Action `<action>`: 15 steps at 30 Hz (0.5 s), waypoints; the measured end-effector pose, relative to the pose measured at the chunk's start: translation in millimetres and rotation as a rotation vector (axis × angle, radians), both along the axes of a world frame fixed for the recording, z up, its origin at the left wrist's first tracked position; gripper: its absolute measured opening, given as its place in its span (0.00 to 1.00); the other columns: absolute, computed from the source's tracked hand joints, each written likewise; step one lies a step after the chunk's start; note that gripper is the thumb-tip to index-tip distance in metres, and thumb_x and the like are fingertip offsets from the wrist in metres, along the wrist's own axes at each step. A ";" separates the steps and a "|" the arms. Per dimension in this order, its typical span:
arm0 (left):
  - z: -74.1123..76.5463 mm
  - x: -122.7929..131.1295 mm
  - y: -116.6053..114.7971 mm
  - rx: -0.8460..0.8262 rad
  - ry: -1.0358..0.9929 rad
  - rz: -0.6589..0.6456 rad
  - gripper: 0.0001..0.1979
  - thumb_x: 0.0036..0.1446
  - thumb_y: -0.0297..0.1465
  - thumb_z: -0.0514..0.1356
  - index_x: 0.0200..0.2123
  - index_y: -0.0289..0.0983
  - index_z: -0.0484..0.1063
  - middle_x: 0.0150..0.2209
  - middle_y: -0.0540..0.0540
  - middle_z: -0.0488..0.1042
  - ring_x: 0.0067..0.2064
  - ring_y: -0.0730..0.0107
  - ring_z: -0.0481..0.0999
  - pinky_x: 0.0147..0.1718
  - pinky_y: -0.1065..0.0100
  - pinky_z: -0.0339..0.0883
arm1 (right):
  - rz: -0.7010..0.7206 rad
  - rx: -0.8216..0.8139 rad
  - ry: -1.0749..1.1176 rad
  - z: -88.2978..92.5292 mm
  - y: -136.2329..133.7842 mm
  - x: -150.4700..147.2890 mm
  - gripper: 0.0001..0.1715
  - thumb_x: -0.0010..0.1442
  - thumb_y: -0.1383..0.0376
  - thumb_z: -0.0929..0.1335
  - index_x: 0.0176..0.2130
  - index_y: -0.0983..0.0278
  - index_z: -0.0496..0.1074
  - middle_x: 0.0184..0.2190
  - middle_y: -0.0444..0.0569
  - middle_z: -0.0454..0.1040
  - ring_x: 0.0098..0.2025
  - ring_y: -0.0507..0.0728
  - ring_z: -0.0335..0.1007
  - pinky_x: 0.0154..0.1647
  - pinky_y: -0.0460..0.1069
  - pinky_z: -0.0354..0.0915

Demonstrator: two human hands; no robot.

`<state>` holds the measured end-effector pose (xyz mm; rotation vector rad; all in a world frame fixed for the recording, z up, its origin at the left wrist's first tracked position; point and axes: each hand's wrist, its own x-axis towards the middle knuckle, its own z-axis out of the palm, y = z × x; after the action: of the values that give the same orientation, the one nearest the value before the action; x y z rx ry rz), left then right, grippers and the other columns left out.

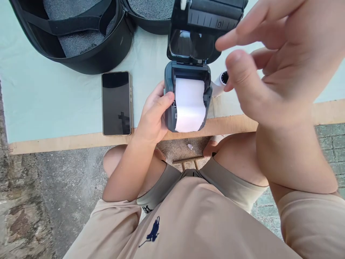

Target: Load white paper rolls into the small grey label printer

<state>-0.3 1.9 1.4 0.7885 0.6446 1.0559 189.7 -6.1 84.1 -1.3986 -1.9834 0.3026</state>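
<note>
A dark portable receipt printer (169, 118) rests near the table's front edge, its hinged lid (195, 45) swung up and back. Inside sits a white paper roll (190, 102), its loose end hanging over the front lip. My left hand (156, 115) is closed around the printer's left side, thumb on the rim. Raised at the upper right, my right hand (275, 64) has its fingers apart, close to the lid's right edge; I see nothing in it. Behind its fingertips, another white paper roll (217, 88) with a dark core lies right of the printer, partly hidden.
A smartphone (116, 104) with a dark screen lies left of the printer. At the back left stands an unzipped black case (107, 54) with grey foam inside and a strap. The cloth-covered table has a wooden front edge (67, 144) above my knees.
</note>
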 end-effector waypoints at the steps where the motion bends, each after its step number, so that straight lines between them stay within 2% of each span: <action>1: -0.3 -0.3 0.2 0.003 0.000 -0.004 0.11 0.61 0.35 0.58 0.45 0.38 0.71 0.43 0.46 0.78 0.62 0.58 0.70 0.59 0.60 0.68 | 0.022 0.030 -0.056 -3.9 1.5 0.0 0.09 0.63 0.61 0.63 0.42 0.60 0.69 0.42 0.45 0.74 0.38 0.51 0.72 0.31 0.48 0.64; 3: 0.0 -0.3 0.1 0.008 0.002 -0.008 0.12 0.61 0.36 0.57 0.45 0.38 0.71 0.43 0.46 0.77 0.62 0.57 0.70 0.59 0.58 0.68 | 0.049 0.017 -0.213 -11.5 4.4 -1.9 0.09 0.60 0.63 0.65 0.42 0.60 0.70 0.36 0.42 0.75 0.33 0.50 0.70 0.30 0.48 0.61; 5: 1.6 0.4 -0.7 0.006 -0.005 -0.010 0.12 0.61 0.35 0.57 0.46 0.38 0.71 0.45 0.45 0.77 0.63 0.57 0.68 0.59 0.57 0.68 | 0.038 -0.066 -0.364 -16.4 6.8 -6.3 0.12 0.58 0.63 0.64 0.43 0.59 0.70 0.33 0.42 0.75 0.29 0.51 0.67 0.29 0.49 0.56; 9: 5.5 3.1 -2.9 0.002 0.017 0.001 0.12 0.62 0.34 0.55 0.47 0.39 0.72 0.45 0.45 0.78 0.64 0.56 0.67 0.59 0.57 0.69 | 0.018 -0.235 -0.578 -17.2 10.4 -15.0 0.18 0.60 0.57 0.62 0.49 0.54 0.69 0.37 0.42 0.77 0.32 0.56 0.68 0.26 0.50 0.45; 15: 7.1 2.9 -3.8 -0.020 0.015 0.007 0.11 0.63 0.32 0.54 0.45 0.37 0.73 0.38 0.47 0.78 0.61 0.60 0.72 0.58 0.60 0.70 | 0.041 -0.256 -0.661 -6.7 10.8 -14.5 0.17 0.59 0.56 0.62 0.48 0.52 0.69 0.38 0.43 0.77 0.32 0.57 0.68 0.26 0.51 0.45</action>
<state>2.6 -1.9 8.5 0.7782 0.6703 1.0487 175.2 4.8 77.4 -1.7842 -2.5749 0.1177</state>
